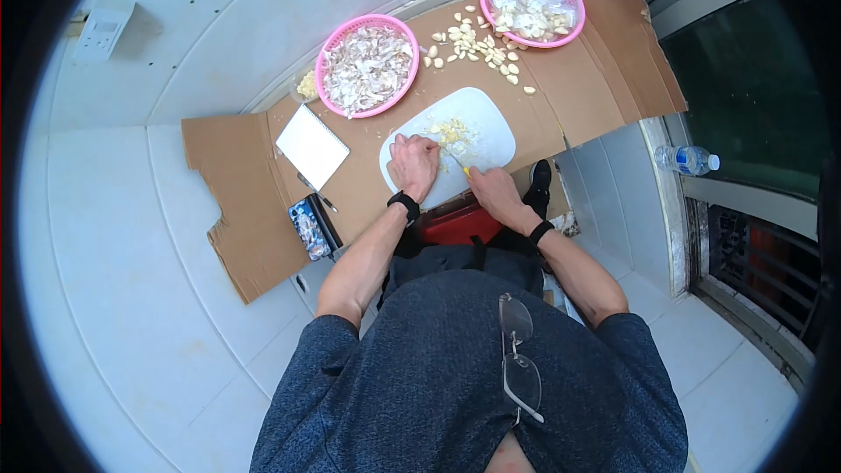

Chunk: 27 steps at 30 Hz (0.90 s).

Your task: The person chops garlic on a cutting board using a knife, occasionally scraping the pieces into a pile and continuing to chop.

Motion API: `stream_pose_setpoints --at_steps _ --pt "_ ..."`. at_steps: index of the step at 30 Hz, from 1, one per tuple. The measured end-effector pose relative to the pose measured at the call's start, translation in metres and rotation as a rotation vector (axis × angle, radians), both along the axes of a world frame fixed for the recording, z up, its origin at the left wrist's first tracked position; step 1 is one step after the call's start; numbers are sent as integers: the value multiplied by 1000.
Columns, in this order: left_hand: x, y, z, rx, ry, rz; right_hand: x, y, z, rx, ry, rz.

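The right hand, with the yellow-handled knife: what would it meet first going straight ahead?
Probably the bent fingers of the left hand, beside the pale chopped pieces on the white rounded cutting board. Depth is unclear from above, so the right hand might pass over them.

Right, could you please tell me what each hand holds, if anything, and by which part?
The right hand holds a knife by its yellow handle; whether the left hand, at the white board, grips anything cannot be told.

We see cardboard (pixel 583 105) bearing a white board (pixel 492 121), loose cloves (pixel 464 38) and two pink baskets (pixel 417 52). On our left lie a notebook (pixel 313 147) and pen (pixel 328 202).
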<state>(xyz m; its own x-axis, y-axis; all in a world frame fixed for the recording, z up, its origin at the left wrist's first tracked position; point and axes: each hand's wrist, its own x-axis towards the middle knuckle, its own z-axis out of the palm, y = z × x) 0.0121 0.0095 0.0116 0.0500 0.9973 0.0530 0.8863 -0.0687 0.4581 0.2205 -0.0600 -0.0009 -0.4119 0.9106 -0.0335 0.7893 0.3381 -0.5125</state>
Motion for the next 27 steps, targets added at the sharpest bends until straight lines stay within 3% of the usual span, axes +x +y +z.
stream_pose_setpoints --at_steps 24,27 --pt "-2 -1 -4 85 -74 20 -22 10 15 14 -26 -48" --pt "-2 0 -4 -44 -21 42 -23 10 15 5 -15 -53"
